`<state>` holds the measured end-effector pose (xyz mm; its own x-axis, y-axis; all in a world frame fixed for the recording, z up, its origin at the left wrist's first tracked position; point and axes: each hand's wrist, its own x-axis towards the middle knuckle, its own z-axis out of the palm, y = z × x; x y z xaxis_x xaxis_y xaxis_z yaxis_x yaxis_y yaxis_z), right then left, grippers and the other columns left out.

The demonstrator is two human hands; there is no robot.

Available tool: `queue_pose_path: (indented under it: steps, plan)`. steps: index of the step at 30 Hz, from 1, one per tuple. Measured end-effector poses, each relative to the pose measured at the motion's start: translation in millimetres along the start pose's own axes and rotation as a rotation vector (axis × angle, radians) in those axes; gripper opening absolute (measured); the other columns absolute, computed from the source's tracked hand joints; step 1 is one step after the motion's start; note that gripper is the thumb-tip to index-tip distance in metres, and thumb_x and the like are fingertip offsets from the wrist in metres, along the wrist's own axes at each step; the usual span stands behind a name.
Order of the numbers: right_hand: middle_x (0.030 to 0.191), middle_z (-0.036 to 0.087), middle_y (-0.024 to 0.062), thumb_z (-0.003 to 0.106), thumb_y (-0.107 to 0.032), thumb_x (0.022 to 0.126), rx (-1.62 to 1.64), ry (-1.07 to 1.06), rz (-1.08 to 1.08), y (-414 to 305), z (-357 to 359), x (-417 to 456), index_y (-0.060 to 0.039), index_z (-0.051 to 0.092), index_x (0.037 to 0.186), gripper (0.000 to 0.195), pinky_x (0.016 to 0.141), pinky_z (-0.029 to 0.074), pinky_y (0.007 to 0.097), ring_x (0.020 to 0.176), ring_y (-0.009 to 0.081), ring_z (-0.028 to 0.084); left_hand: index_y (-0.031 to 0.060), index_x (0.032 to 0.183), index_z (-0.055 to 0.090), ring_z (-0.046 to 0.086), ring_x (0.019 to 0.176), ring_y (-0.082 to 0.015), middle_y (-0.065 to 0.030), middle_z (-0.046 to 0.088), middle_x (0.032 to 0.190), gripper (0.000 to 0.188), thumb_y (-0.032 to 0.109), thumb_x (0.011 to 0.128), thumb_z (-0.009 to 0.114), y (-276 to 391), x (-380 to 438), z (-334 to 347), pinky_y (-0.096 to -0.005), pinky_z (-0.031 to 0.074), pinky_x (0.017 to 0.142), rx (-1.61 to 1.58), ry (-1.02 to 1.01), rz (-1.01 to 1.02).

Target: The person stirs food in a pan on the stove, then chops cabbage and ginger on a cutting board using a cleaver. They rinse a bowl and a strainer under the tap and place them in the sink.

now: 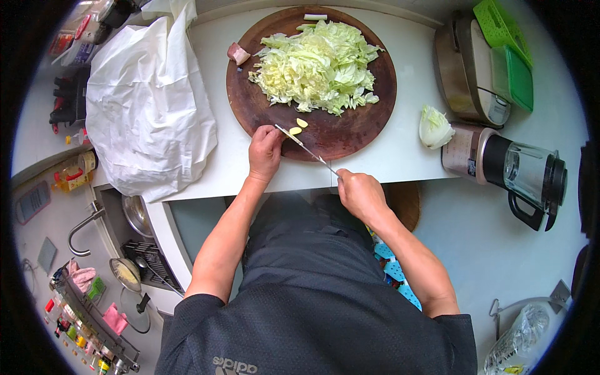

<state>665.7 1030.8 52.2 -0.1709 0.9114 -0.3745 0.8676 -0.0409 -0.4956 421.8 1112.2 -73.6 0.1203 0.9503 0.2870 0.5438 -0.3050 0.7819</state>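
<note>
My right hand (362, 193) grips the handle of a kitchen knife (307, 149), its blade seen nearly edge-on over the front of a round wooden cutting board (347, 129). At the blade's tip, my left hand (265, 152) has its fingers bunched at the board's front left edge; what they pinch is hidden. Two pale yellow pieces, apparently garlic cloves (295, 131), lie just beyond the blade. Behind them spreads a large heap of shredded cabbage (318, 65). A chunk of raw meat (238, 54) rests on the board's left rim, and a white scallion piece (315, 17) lies at the back.
A white cloth (150, 103) covers something left of the board. To the right are a cut cabbage half (436, 127), a blender (506, 164), a brown appliance (464, 70) and a green basket (504, 28). The sink (112, 206) is at the lower left.
</note>
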Motion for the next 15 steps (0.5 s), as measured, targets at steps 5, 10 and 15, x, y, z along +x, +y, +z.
queue_pose_path:
  steps: [5,10,15]
  plan:
    - [0.068,0.066,0.0245,0.057,-0.012,0.093,-0.033,0.008,-0.018,-2.6,0.5,-0.7,0.0006,0.064,0.087,0.015,0.061,0.054,0.0551,0.066,0.0449,0.067,-0.0001,0.097,0.067,0.064,0.087,-0.0327,-0.0130,0.064,0.095,0.014,-0.005,0.084,0.069,-1.0,-1.6,-0.2,-0.0391,0.053,0.076,0.001,-0.002,-0.007]
    - [0.067,0.065,0.0247,0.056,-0.011,0.093,-0.038,-0.020,-0.014,-7.3,-8.5,0.8,0.0004,0.063,0.086,0.015,0.061,0.054,0.0550,0.065,0.0451,0.067,0.0007,0.095,0.066,0.064,0.088,-0.0327,-0.0127,0.064,0.096,0.015,-0.005,0.082,0.070,-3.8,-1.8,-1.7,-0.0394,0.053,0.076,0.003,-0.012,-0.009]
    - [0.074,0.068,0.0251,0.063,-0.011,0.092,-0.104,-0.100,0.047,-11.7,-15.9,-1.0,-0.0005,0.072,0.107,0.021,0.066,0.056,0.0510,0.070,0.0426,0.069,0.0009,0.095,0.067,0.064,0.089,-0.0330,-0.0122,0.065,0.096,0.015,-0.005,0.082,0.070,-2.9,-1.6,-0.9,-0.0401,0.053,0.077,-0.002,-0.003,-0.030]
